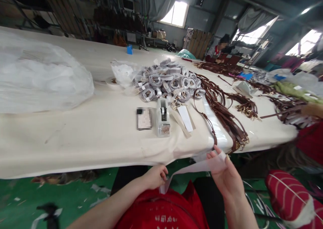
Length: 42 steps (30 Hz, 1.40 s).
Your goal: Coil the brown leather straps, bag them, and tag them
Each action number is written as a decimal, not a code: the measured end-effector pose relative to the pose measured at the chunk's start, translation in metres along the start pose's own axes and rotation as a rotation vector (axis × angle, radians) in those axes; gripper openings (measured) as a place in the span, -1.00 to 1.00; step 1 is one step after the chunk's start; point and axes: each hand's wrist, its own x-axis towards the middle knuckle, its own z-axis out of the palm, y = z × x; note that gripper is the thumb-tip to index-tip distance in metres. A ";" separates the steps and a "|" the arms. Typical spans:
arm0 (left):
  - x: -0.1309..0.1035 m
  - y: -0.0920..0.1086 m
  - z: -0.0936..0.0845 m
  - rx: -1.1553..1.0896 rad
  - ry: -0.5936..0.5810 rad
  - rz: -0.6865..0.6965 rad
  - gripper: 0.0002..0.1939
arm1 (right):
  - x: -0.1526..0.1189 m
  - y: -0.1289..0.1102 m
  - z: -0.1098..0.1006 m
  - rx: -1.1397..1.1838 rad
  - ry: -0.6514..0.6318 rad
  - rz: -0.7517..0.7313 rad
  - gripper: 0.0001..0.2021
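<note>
Between my hands, over my lap, stretches a strip of thin translucent white film (191, 167). My left hand (156, 176) is closed with its fingers curled round the strip's lower end. My right hand (227, 177) has the other end between thumb and fingers, the film draped across the fingertips. Just beyond, at the table edge, hang brown leather straps (224, 121) with gold-coloured clasps. A clear tape dispenser (163, 119) stands on the cream-covered table (101, 135), beside slips of white and tan paper (185, 118). Behind it lies a heap of coiled straps wrapped in film (169, 79).
A large translucent plastic bag (40, 77) covers the table's left side. A blurred-out flat item (144, 118) lies left of the dispenser. At right, a co-worker's red sleeve (311, 141) is close by, above a red striped cushion (285, 197). Another person (220, 49) sits further back.
</note>
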 end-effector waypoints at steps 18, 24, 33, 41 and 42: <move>-0.022 0.093 0.004 -0.800 0.040 0.072 -0.56 | -0.073 0.062 0.062 -1.027 -0.807 0.204 -0.70; -0.021 0.096 -0.010 -0.638 0.181 0.189 -0.55 | -0.068 0.058 0.063 -1.033 -0.898 0.104 -0.74; -0.033 0.097 -0.015 -0.212 0.284 0.248 -0.72 | -0.050 0.053 0.039 -1.146 -0.736 -0.120 -0.52; -0.035 0.090 -0.004 -0.216 0.240 0.150 -0.73 | -0.050 0.042 0.057 -0.798 -0.744 -0.151 -0.82; -0.035 0.090 -0.004 -0.215 0.253 0.142 -0.74 | -0.050 0.047 0.056 -0.785 -0.731 -0.168 -0.86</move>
